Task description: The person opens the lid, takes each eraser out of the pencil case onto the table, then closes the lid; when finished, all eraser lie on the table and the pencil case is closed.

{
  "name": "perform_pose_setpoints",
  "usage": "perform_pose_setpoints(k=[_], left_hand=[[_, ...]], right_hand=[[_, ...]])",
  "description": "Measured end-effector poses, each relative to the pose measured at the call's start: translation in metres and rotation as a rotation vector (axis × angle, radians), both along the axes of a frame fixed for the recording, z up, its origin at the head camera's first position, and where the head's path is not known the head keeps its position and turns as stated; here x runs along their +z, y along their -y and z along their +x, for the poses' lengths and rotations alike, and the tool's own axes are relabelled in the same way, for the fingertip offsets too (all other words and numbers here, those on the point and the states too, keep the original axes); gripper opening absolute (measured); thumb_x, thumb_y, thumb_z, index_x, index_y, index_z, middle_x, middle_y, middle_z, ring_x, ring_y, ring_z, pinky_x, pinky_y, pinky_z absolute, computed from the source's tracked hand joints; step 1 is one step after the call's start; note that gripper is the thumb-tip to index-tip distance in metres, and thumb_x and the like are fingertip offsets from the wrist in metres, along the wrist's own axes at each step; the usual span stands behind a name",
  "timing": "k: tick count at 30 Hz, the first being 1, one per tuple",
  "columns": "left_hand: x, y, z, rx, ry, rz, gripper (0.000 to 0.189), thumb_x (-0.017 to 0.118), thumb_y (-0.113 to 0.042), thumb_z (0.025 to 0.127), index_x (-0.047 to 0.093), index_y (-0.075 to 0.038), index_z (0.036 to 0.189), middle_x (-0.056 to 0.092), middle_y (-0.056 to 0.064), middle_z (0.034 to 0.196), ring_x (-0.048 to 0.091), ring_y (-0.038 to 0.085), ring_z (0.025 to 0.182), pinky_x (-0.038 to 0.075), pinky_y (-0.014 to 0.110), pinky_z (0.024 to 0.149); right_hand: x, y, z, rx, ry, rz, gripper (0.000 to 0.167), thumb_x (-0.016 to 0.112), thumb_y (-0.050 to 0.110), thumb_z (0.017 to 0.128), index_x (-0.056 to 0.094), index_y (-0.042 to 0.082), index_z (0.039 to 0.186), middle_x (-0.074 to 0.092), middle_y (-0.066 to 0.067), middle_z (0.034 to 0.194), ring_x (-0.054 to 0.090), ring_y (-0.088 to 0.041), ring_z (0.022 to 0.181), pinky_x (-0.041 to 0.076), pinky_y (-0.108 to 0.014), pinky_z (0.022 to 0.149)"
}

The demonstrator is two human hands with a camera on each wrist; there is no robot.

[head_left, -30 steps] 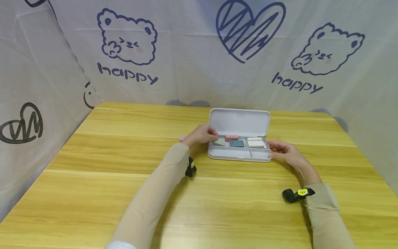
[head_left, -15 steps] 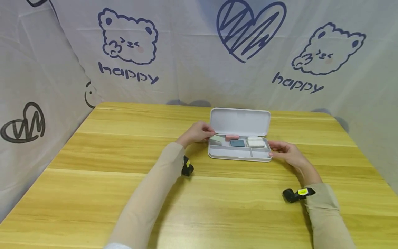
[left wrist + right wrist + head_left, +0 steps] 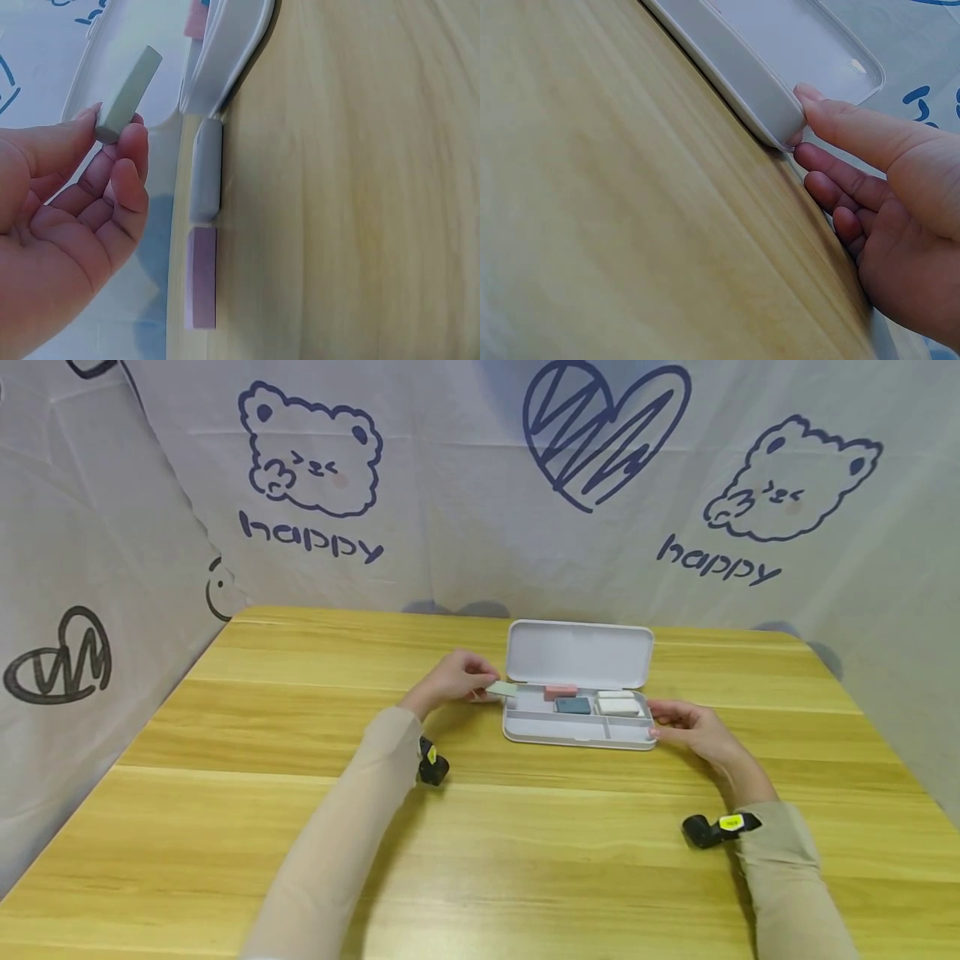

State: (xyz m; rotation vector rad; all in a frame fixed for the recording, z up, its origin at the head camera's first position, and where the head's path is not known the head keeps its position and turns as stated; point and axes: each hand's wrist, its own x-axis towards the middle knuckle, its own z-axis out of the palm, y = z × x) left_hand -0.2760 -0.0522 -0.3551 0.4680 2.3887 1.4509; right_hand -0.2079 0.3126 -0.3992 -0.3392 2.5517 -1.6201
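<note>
My left hand (image 3: 456,677) pinches a pale green eraser (image 3: 129,94) between thumb and fingers, its free end pointing over the left end of the white pencil case (image 3: 555,741). The case lies with its lid (image 3: 581,653) raised. Inside its back compartment sit a pink eraser (image 3: 560,692), a dark blue eraser (image 3: 573,705) and white erasers (image 3: 618,705). My right hand (image 3: 697,732) holds the case's right end, thumb (image 3: 840,120) on the rim and fingers bent below. On the table past the left end lie a greyish-white eraser (image 3: 207,172) and a purple eraser (image 3: 201,277).
The wooden table (image 3: 570,860) stretches wide in front of the case. Behind it hangs a white cloth (image 3: 450,527) with drawn bears and hearts. The front compartment of the case has a small divider (image 3: 606,728). Black wrist cameras (image 3: 432,762) sit on both sleeves.
My left hand has lifted the green eraser out of the back compartment and drawn it left to the case's end. The right hand and the case have stayed put.
</note>
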Motion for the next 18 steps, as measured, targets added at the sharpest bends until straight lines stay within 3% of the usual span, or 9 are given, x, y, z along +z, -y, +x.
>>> perform_pose_setpoints(k=[6, 12, 18], left_hand=[[-0.002, 0.012, 0.0, 0.029, 0.011, 0.017, 0.018, 0.054, -0.005, 0.089, 0.061, 0.008, 0.098, 0.062, 0.012, 0.081, 0.056, 0.016, 0.064, 0.049, 0.033, 0.066], [-0.001, 0.025, 0.001, 0.065, 0.042, 0.021, 0.02, 0.054, -0.005, 0.089, 0.06, 0.008, 0.102, 0.061, 0.015, 0.09, 0.057, 0.017, 0.069, 0.05, 0.028, 0.067], [-0.001, 0.041, 0.002, 0.075, 0.021, 0.003, 0.021, 0.052, -0.005, 0.09, 0.059, 0.008, 0.104, 0.061, 0.018, 0.092, 0.055, 0.016, 0.069, 0.049, 0.03, 0.066]], right_hand=[[-0.001, 0.0, -0.001, -0.006, 0.007, -0.006, 0.05, 0.064, 0.007, 0.082, 0.044, -0.015, 0.122, 0.057, 0.011, 0.097, 0.049, -0.006, 0.087, 0.041, -0.017, 0.072], [-0.002, 0.0, -0.001, -0.007, 0.008, -0.01, 0.05, 0.064, 0.007, 0.082, 0.044, -0.015, 0.121, 0.057, 0.012, 0.096, 0.049, -0.006, 0.087, 0.041, -0.017, 0.072], [-0.003, 0.0, -0.002, 0.0, -0.005, -0.013, 0.049, 0.064, 0.006, 0.082, 0.044, -0.015, 0.121, 0.057, 0.014, 0.096, 0.049, -0.006, 0.086, 0.041, -0.017, 0.072]])
